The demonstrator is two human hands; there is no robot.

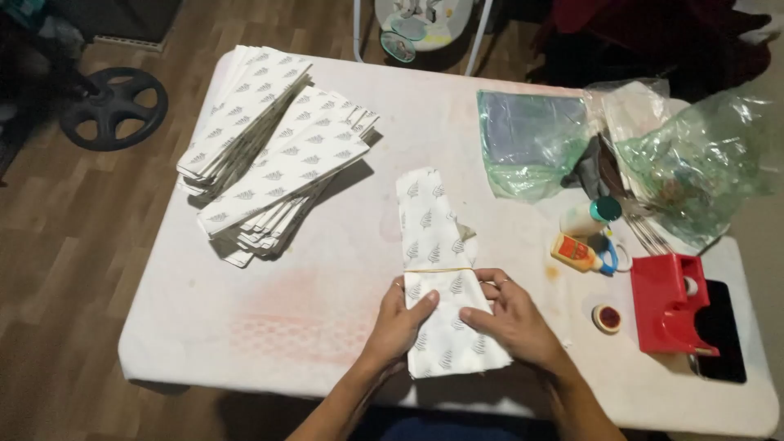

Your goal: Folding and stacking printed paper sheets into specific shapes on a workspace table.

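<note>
Stacked paper bags point(273, 155), glue bottle point(575, 251), red tape dispenser point(670, 302), green plastic bags point(531, 139)

One camera on my head looks steeply down, close over the white worktop point(269, 327) before me; no second view.

white table point(245, 327) sits on a brown wood-plank floor point(57, 245). dark weight plate point(113, 107) lies left (dim light up top).

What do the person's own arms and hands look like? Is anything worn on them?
Both forearms are bare, with no sleeves in view. The left hand has a thin ring on one finger, and the right hand also has a ring. No gloves, watch or bracelets are visible.
</note>
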